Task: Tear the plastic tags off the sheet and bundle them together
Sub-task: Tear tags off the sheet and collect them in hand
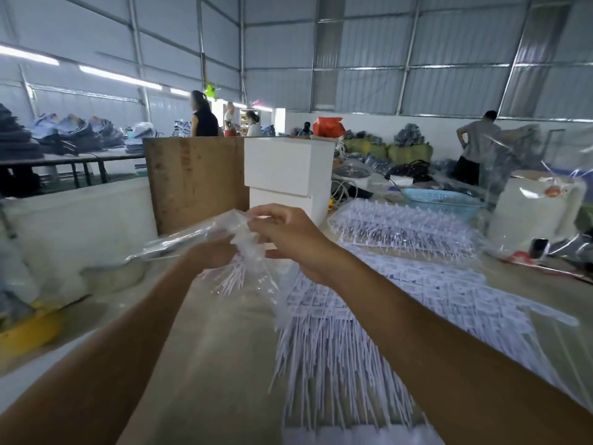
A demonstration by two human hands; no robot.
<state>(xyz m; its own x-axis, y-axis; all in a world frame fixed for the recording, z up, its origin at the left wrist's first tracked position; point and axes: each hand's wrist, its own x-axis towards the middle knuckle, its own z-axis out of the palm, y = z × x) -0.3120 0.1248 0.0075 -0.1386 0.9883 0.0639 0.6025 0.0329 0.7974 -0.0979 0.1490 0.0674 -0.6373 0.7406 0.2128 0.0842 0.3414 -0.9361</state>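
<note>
Both hands, left (pixel 211 252) and right (pixel 288 239), grip one clear-wrapped bundle of white plastic tags (pixel 239 268), while many white tag sheets (pixel 369 316) on the desk (pixel 208 348) look untorn.

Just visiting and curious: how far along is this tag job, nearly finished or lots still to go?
Somewhere in the middle, it seems. Both hands, left and right, hold a small bundle of tags in a clear plastic bag, so one batch is being gathered now. Lots remains: sheets of tags cover the table in front, with another spread farther back. I see no finished bundles set aside.
</note>
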